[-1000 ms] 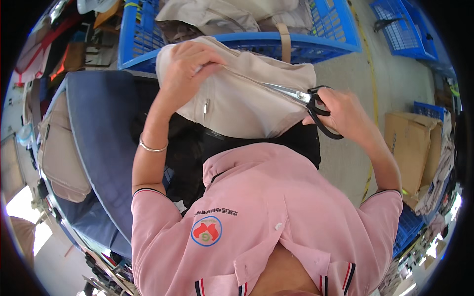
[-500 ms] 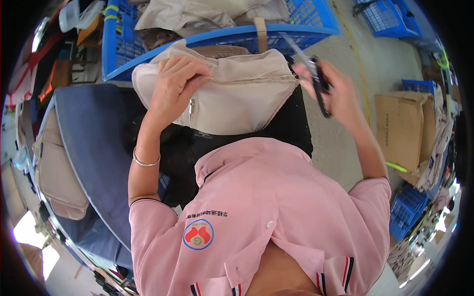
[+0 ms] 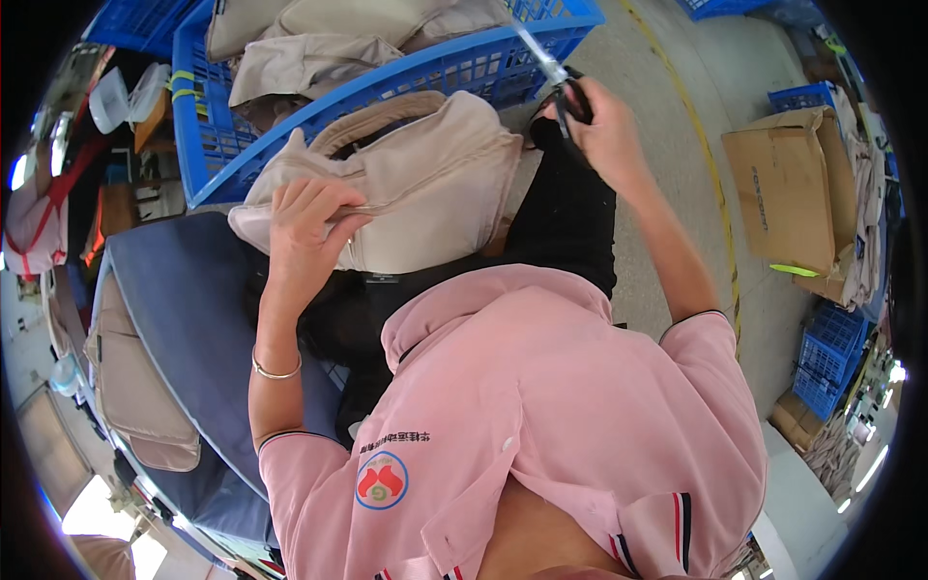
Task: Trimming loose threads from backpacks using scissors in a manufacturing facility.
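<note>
A beige cloth bag [image 3: 435, 217] lies across my lap, with a seam or zip along its upper side and a padded loop strap [image 3: 372, 124] at its far edge. My left hand [image 3: 307, 224] is closed on the bag's left part, thumb and fingers pinching the fabric. Beyond the bag's right end, my right hand [image 3: 611, 135] grips black-handled scissors [image 3: 568, 101]. Their metal blades point up and left toward the blue crate, clear of the bag. Motion blurs the blades, so I cannot tell whether they are apart.
A blue plastic crate [image 3: 387, 85] holding several beige bags stands just beyond my lap. At my left is a dark blue padded surface [image 3: 184, 319] with another beige bag [image 3: 140, 372] beside it. A cardboard box [image 3: 788, 193] and a blue crate [image 3: 829, 358] stand at the right, past a yellow floor line.
My right hand has moved away and left with the scissors, off the bag's right end. The bag has turned, its right end swinging away from me, and its loop strap shows more.
</note>
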The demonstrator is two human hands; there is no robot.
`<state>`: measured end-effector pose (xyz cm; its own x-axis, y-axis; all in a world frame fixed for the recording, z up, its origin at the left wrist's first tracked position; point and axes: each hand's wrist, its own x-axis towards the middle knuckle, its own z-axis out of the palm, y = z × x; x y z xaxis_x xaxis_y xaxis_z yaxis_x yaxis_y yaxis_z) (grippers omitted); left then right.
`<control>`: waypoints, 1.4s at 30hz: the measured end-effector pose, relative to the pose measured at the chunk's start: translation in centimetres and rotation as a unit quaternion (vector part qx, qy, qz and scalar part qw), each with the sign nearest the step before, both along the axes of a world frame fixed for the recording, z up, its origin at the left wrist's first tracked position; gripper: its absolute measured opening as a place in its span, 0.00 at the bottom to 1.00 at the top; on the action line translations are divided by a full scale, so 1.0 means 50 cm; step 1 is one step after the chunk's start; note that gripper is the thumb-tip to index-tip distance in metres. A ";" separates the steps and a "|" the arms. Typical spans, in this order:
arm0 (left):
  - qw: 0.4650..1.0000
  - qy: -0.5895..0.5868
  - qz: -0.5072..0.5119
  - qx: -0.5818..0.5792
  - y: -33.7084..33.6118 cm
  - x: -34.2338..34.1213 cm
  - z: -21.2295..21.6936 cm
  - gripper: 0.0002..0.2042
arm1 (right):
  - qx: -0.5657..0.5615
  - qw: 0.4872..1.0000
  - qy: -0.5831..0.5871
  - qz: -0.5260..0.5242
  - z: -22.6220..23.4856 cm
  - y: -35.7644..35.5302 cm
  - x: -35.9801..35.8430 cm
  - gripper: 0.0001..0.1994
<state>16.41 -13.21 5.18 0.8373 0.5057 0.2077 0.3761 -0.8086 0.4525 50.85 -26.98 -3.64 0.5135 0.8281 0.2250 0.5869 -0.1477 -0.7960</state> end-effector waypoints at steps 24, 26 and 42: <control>0.873 -0.234 0.428 0.000 0.115 -0.303 0.162 0.05 | -0.265 0.959 0.018 -0.095 -0.277 -0.040 0.072 0.27; 0.841 -0.288 0.458 0.030 0.128 -0.339 0.179 0.06 | -0.192 0.973 -0.036 -0.120 -0.322 -0.080 0.093 0.24; 0.461 0.011 0.800 0.384 0.122 -1.015 0.165 0.30 | -0.237 0.953 -0.128 -0.139 -0.291 -0.061 0.060 0.13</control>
<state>-34.34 -7.13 13.41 -0.4741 0.2644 0.8398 0.7664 0.5934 0.2459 53.83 -30.03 -18.20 0.7071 0.7071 0.0065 0.6380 -0.6339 -0.4372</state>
